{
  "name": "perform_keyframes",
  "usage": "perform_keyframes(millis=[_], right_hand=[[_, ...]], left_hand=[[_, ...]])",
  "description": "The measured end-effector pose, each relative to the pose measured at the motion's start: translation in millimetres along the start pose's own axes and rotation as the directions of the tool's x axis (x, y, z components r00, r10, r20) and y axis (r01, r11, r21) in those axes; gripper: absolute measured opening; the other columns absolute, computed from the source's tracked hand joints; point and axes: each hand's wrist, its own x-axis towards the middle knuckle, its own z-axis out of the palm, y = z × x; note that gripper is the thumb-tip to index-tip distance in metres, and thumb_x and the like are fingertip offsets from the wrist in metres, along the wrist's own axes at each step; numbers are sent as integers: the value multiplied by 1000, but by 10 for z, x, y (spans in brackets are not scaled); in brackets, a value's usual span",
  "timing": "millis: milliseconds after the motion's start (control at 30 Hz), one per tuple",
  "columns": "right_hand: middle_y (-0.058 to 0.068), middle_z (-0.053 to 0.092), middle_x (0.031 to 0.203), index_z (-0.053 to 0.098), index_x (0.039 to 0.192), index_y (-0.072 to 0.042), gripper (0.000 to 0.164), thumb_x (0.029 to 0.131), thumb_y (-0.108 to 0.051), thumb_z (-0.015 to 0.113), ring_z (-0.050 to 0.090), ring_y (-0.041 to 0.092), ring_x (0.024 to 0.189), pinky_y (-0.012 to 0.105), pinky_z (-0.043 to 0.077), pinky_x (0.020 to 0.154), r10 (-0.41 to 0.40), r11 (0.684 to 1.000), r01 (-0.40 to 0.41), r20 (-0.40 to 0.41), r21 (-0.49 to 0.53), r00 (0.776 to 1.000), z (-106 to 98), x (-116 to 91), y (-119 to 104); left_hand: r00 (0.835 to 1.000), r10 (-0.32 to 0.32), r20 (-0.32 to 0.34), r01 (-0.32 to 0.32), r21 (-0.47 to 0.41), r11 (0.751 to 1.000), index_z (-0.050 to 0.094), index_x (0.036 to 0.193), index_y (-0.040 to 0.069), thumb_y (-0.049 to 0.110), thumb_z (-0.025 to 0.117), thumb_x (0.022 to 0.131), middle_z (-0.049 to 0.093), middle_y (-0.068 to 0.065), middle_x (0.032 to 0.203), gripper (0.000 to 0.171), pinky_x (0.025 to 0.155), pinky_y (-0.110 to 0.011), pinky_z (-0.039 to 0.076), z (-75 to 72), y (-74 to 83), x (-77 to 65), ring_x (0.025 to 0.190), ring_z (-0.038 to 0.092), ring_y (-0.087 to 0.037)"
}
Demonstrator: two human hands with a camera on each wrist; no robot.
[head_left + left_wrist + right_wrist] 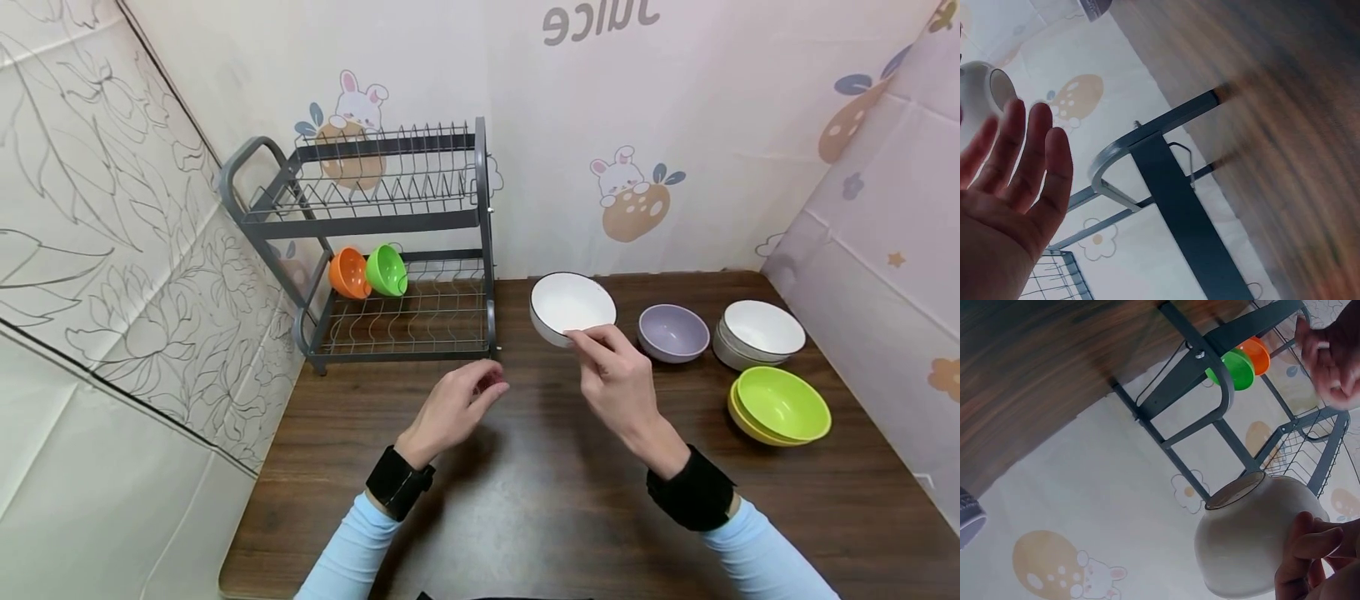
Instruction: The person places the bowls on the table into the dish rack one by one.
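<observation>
My right hand (619, 385) pinches the near rim of a white bowl (572, 305) with a dark edge, held up over the table to the right of the rack. In the right wrist view the same bowl (1254, 540) fills the lower right, fingers curled at its side. My left hand (459, 407) hangs in front of the dish rack (367, 223) with loosely bent fingers and nothing in them. On the rack's lower shelf an orange bowl (349, 273) and a green bowl (387, 271) lean side by side at the left.
A purple bowl (673, 333) stands on the table (525, 517) right of the held bowl. Further right are stacked white bowls (763, 329) and a lime-green bowl (783, 403) nested in a yellow one (750, 423). The rack's upper tier has wire slots. A patterned wall covering (555, 167) rises behind.
</observation>
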Motion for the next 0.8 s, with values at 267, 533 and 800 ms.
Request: perform_keyframes(millis=[267, 533, 800], right_hand=[[12, 70, 92, 82, 106, -2, 21, 104, -10, 63, 65, 22, 74, 26, 49, 63, -57, 996, 58, -14, 63, 998, 36, -20, -48], [13, 70, 91, 82, 106, 0, 21, 105, -11, 64, 63, 19, 70, 24, 49, 59, -113, 984, 116, -27, 132, 993, 110, -62, -131], [15, 69, 92, 81, 107, 1, 20, 105, -12, 66, 58, 15, 66, 22, 47, 55, -143, 972, 147, -37, 183, 989, 189, -107, -237]], left_hand=[[971, 135, -197, -143, -26, 989, 50, 153, 9, 23, 75, 101, 58, -6, 147, 59, 110, -41, 47, -35, 97, 175, 134, 55, -20], [940, 212, -269, -228, -28, 973, 48, 154, 8, 20, 90, 87, 52, -10, 155, 80, 117, -40, 41, -93, 157, 372, 144, 48, -23], [948, 193, -252, -217, -71, 974, 46, 156, 10, 20, 96, 78, 48, -10, 159, 93, 115, -40, 43, -115, 145, 403, 144, 48, -24]])
